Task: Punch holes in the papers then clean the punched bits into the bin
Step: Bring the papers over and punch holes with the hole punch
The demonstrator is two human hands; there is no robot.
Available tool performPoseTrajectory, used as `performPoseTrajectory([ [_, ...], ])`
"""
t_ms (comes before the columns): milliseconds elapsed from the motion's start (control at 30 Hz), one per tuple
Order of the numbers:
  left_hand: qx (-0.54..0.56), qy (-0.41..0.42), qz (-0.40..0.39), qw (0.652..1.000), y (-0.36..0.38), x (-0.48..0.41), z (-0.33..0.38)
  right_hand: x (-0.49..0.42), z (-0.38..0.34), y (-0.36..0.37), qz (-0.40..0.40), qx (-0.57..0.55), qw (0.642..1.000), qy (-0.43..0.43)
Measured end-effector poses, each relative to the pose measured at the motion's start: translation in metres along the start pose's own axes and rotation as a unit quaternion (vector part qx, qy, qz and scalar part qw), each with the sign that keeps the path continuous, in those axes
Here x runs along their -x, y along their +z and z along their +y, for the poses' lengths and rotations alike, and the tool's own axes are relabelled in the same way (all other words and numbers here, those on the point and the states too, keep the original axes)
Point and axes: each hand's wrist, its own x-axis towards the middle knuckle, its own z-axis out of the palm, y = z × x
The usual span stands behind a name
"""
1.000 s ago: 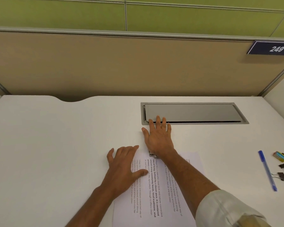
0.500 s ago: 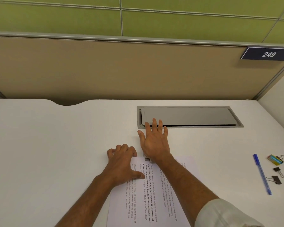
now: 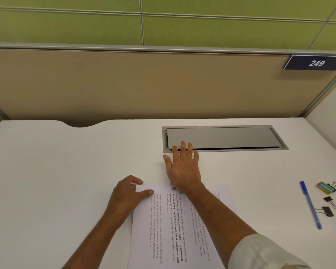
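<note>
The left hand (image 3: 128, 193) pinches the papers' (image 3: 163, 220) far left corner, fingers curled. At their far edge the right hand (image 3: 183, 169) presses flat, fingers straight, on what may be the punch (image 3: 173, 186), mostly hidden. Well right of the papers lies a pen (image 3: 310, 205).

Pale cream sleeve (image 3: 264, 253) (creased, bunched), right arm (image 3: 211, 214), forearms (image 3: 97, 235) bare

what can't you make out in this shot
Head view:
Punch: nearly all under the right hand; only a metal sliver shows.
Left hand: knuckles hide whether it pinches or just presses the papers.
Papers: near edge cut off by the frame; sheet count unclear.
Bin: out of frame.
Punched bits: none visible.
</note>
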Motion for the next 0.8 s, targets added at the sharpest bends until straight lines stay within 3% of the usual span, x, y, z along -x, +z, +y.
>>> performPoseTrajectory([
  [233,0.063,-0.114,-0.129,0.983,-0.019,0.042,-0.024,0.0,0.001,0.0,-0.003,-0.001,1.0,0.0],
  [367,0.113,-0.14,-0.186,0.966,-0.017,0.06,-0.027,0.0,0.001,-0.001,0.006,0.001,1.0,-0.001],
  [600,0.225,-0.169,-0.206,0.937,-0.009,0.074,-0.024,0.002,-0.001,-0.003,0.013,-0.001,1.0,-0.003],
  [800,0.232,-0.186,-0.201,0.933,-0.008,0.074,-0.035,0.002,-0.001,-0.004,0.009,0.009,1.0,-0.002],
])
